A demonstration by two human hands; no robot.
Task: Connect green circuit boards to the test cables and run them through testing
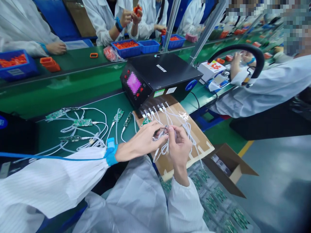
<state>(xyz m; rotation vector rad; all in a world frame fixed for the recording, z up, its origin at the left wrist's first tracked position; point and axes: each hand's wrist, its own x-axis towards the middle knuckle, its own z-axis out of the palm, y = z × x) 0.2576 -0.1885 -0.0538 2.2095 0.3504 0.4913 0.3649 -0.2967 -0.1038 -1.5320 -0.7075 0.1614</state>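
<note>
My left hand (145, 137), with a blue strap at its wrist, and my right hand (179, 145) meet over a cardboard sheet (204, 142). Their fingers close around something small by the white cables (165, 147); what it is cannot be made out. Just behind them, more white cables plug into the front of a black box (165, 71) with a lit screen. A green circuit board (146, 121) lies partly hidden behind my left hand. Further left, several green boards (83, 122) with coiled white cables rest on the green table (97, 103).
An open cardboard box (225, 165) stands at the lower right beside trays of green boards (213, 200). Across the bench, people in white coats handle orange parts near blue bins (127, 50). A black curved tube (261, 58) arches at the right, near another person's arm.
</note>
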